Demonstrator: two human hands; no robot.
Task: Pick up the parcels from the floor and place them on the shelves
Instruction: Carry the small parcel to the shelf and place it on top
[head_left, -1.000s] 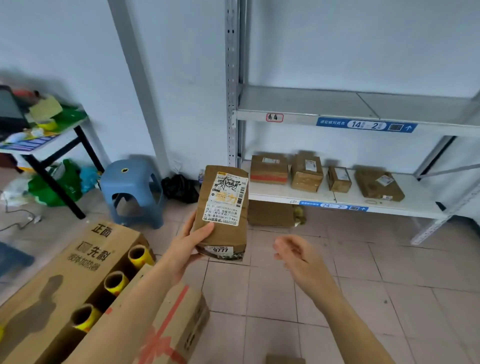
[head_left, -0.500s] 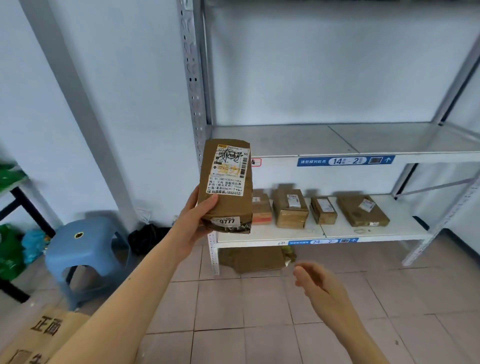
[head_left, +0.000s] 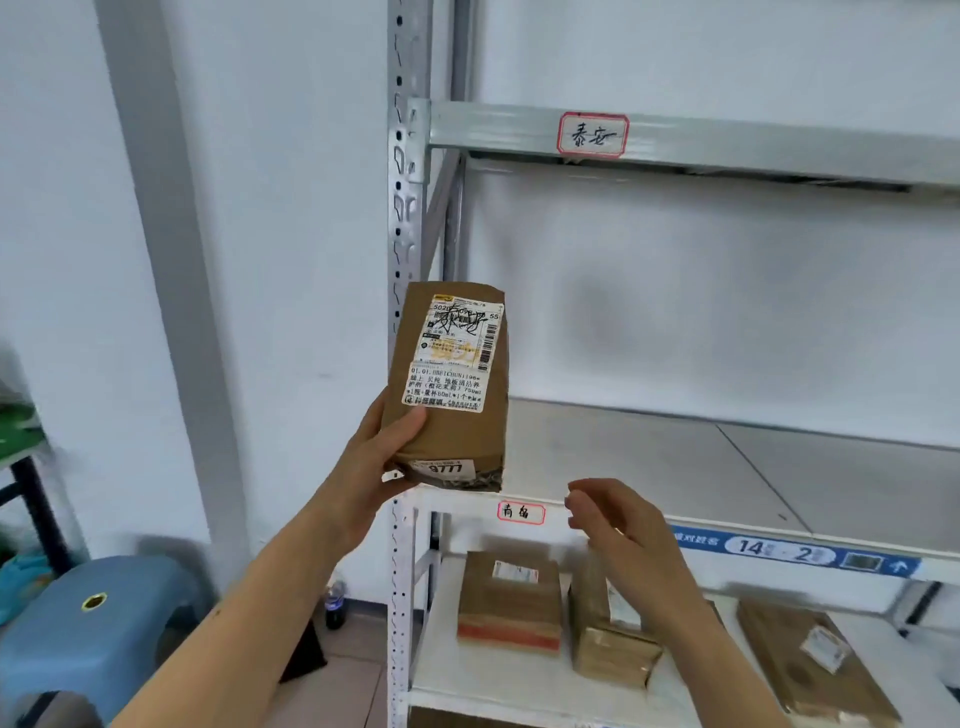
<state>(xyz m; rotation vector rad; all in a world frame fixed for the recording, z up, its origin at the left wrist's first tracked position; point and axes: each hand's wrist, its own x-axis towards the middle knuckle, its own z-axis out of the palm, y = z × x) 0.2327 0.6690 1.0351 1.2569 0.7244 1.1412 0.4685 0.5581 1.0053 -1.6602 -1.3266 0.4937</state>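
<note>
My left hand (head_left: 376, 462) grips a tall brown parcel (head_left: 457, 421) by its lower left edge and holds it upright, its white label facing me and "9777" on its base. The parcel hovers just in front of the left end of the grey middle shelf (head_left: 675, 462), beside the perforated upright (head_left: 404, 208). My right hand (head_left: 618, 535) floats lower right of the parcel, fingers loosely curled and holding nothing. Three brown parcels lie on the white lower shelf (head_left: 498, 670): a flat box (head_left: 511, 597), a smaller one (head_left: 602, 634) partly behind my right wrist, and a wide one (head_left: 810, 660).
A higher shelf beam (head_left: 727, 140) with a red-bordered label runs across the top. A blue plastic stool (head_left: 88, 618) stands at lower left, with a dark bottle (head_left: 335, 605) and black bag on the floor by the wall. A table with green items is at the far left edge.
The view has risen and closed in on the shelving. My left hand has carried the parcel up from near floor level to the middle shelf's height; my right hand has risen alongside.
</note>
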